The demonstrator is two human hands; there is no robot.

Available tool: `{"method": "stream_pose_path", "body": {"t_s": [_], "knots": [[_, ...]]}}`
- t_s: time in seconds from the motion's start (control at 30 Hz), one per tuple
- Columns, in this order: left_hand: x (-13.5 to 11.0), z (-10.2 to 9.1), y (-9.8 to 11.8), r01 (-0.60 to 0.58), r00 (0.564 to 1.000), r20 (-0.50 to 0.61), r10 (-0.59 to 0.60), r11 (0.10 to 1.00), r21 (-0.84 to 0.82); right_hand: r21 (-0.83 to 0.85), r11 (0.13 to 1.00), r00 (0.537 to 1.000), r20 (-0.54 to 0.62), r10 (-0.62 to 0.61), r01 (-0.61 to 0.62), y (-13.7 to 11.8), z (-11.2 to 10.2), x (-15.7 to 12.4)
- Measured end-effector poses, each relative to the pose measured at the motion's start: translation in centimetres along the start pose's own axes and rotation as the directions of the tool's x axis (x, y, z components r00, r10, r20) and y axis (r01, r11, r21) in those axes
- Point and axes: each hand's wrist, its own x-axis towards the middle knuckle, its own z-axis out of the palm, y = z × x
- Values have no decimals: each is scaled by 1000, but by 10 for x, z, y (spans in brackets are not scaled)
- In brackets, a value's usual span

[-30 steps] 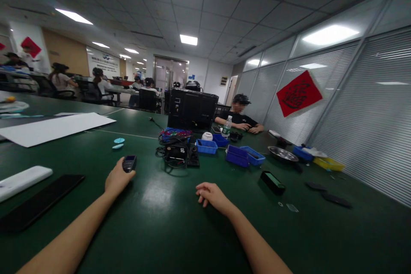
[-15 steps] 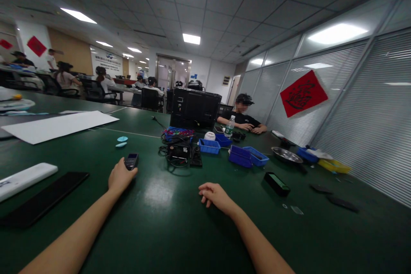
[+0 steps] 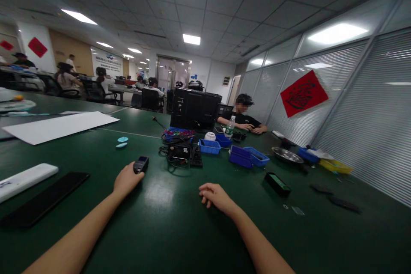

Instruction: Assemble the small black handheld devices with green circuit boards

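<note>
My left hand [image 3: 127, 182] is closed round a dark handheld device with a small screen [image 3: 141, 163], thumb along its near side. Its lower part is hidden under my fingers, and I cannot make out its exact kind. Just above the green table surface, or resting on it, is my right hand [image 3: 215, 198], its fingers loosely bent and apart with nothing in them. Two light-blue pieces [image 3: 122, 142] lie beyond my left hand. A black box with a green top [image 3: 277, 184] sits to the right of my right hand.
Tangled cables and a black box [image 3: 179, 152] lie before a monitor [image 3: 195, 107]. Blue trays [image 3: 209, 147], a bottle [image 3: 230, 126], a metal bowl [image 3: 287, 155] and a yellow tray [image 3: 335, 165] stand rightward. White and black slabs [image 3: 45, 197] lie left. A person [image 3: 244, 115] sits across.
My left hand has moved to the right and slightly nearer, carrying the handheld device with it. My right hand stays in place.
</note>
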Motion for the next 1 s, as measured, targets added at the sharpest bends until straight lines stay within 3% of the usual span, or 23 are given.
{"method": "stream_pose_path", "body": {"t_s": [0.3,0.53,0.8,1.0], "knots": [[-30,28,31,-267,955,108,277,958,-101,-44,999,1000,-9,13,-13,-3,0,-1],[-52,43,48,-385,911,82,404,904,-186,-74,997,999,-16,30,-31,1,0,1],[-74,50,71,-411,873,140,468,858,-307,-114,993,1000,-18,11,-13,0,2,2],[-74,72,87,-423,875,96,474,846,-324,-114,993,998,-59,-33,26,11,6,8]]}}
